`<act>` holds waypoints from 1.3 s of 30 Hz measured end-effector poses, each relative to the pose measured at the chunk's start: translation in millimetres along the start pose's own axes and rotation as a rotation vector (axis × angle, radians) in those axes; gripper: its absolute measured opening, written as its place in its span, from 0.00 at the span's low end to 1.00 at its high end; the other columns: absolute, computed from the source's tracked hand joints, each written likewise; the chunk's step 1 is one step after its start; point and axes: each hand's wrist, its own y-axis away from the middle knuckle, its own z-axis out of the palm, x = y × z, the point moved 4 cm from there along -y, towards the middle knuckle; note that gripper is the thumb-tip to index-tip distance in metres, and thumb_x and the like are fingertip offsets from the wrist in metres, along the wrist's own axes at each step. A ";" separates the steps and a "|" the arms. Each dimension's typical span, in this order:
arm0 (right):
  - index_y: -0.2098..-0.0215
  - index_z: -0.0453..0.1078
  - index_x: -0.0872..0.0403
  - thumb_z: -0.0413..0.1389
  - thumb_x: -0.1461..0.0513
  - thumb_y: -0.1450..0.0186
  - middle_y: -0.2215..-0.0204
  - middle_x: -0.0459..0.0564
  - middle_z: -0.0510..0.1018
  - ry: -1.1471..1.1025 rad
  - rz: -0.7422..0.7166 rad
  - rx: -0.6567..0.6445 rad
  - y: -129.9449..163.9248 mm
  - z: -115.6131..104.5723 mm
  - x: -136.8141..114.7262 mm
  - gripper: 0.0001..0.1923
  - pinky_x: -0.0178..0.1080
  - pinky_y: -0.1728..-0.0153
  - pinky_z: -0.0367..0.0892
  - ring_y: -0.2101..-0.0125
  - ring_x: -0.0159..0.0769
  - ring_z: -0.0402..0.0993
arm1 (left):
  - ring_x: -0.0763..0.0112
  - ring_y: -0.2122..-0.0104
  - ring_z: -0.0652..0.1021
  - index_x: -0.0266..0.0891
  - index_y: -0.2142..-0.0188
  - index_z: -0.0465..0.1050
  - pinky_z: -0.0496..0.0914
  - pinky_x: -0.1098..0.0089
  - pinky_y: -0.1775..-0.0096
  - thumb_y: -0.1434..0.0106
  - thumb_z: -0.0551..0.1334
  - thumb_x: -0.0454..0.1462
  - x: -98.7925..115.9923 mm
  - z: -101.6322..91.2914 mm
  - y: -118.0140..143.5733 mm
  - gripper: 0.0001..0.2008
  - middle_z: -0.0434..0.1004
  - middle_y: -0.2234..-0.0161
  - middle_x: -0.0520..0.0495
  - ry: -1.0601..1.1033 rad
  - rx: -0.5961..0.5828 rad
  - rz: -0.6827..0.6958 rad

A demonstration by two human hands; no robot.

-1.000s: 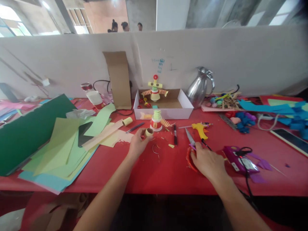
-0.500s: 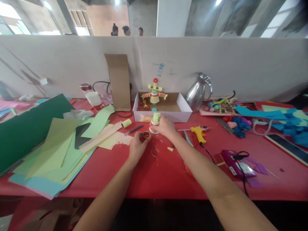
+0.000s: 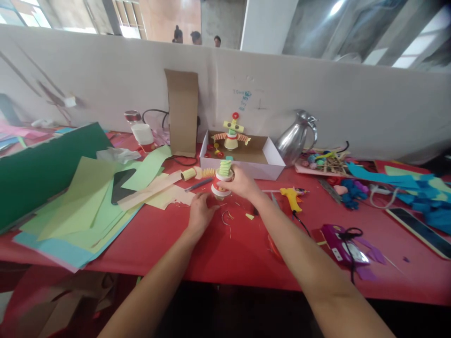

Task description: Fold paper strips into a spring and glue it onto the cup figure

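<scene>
My right hand [image 3: 243, 182] grips a small paper cup [image 3: 222, 182], white with a red band, from its right side. A pale green folded-paper spring [image 3: 226, 166] stands on top of the cup. My left hand [image 3: 202, 212] is just left of and below the cup, thumb and fingers apart, with nothing visible between them. Something small and yellowish shows under the cup's rim, too unclear to name. Behind, a paper robot figure [image 3: 231, 137] with accordion arms stands in a shallow white box [image 3: 243, 170].
Coloured paper sheets [image 3: 81, 202], a yellow paper roll [image 3: 188, 174] and a pen [image 3: 198, 184] lie to the left. On the right are a yellow glue gun [image 3: 291, 199], a purple power unit [image 3: 347, 246], a phone [image 3: 421, 231] and a metal jug [image 3: 298, 138].
The small ring that my left hand held is no longer between its fingers. My right hand has brought the cup slightly left, closer to my left hand. The view has shifted and tilted.
</scene>
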 end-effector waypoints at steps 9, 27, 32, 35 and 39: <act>0.51 0.68 0.52 0.66 0.54 0.46 0.55 0.53 0.79 0.144 -0.010 -0.060 3.9 -2.9 -12.4 0.26 0.43 0.56 0.68 0.55 0.46 0.75 | 0.54 0.55 0.77 0.41 0.65 0.79 0.71 0.55 0.50 0.49 0.70 0.35 -1.1 -1.5 -0.2 0.10 0.78 0.58 0.41 -0.003 -0.022 -0.041; 0.35 0.57 0.54 0.68 0.50 0.49 0.40 0.62 0.67 0.123 -0.024 -0.018 11.7 -46.4 -4.9 0.49 0.53 0.42 0.61 0.40 0.54 0.64 | 0.55 0.54 0.78 0.39 0.60 0.79 0.71 0.56 0.50 0.53 0.72 0.33 -4.9 -12.5 -3.7 0.17 0.78 0.56 0.39 0.011 -0.022 -0.097; 0.35 0.58 0.54 0.69 0.49 0.51 0.40 0.62 0.68 0.194 -0.019 -0.085 14.7 -41.5 -5.0 0.50 0.52 0.43 0.62 0.40 0.55 0.64 | 0.55 0.54 0.78 0.38 0.59 0.79 0.72 0.57 0.51 0.52 0.71 0.34 -3.8 -12.1 -4.7 0.17 0.78 0.55 0.39 0.002 -0.049 -0.091; 0.39 0.62 0.52 0.69 0.46 0.51 0.43 0.59 0.72 0.222 -0.033 -0.102 10.4 -25.4 -10.6 0.46 0.50 0.48 0.66 0.44 0.53 0.69 | 0.55 0.54 0.78 0.38 0.59 0.79 0.72 0.56 0.52 0.51 0.70 0.35 -3.1 -12.6 -4.1 0.17 0.79 0.56 0.39 -0.017 -0.057 -0.074; 0.54 0.72 0.50 0.66 0.49 0.47 0.59 0.52 0.81 0.309 0.011 -0.130 1.3 -12.6 -17.8 0.26 0.45 0.60 0.70 0.58 0.50 0.77 | 0.55 0.56 0.78 0.40 0.61 0.80 0.72 0.57 0.52 0.49 0.69 0.36 -0.4 -11.7 -2.9 0.14 0.80 0.58 0.41 -0.043 -0.080 -0.034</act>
